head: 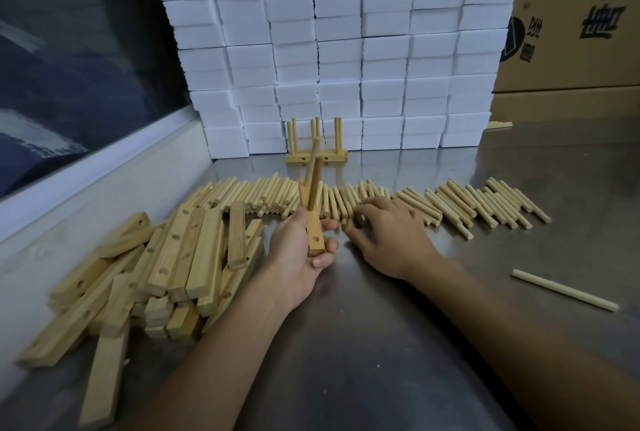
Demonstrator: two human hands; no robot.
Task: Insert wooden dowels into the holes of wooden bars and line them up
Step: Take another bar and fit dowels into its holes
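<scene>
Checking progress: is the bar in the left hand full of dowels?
No. The bar carries two dowels, and a hole near its lower end is empty.

Pale tan dowels [381, 202] and bars [194, 250] (white foam blocks [346, 49] behind).
</scene>
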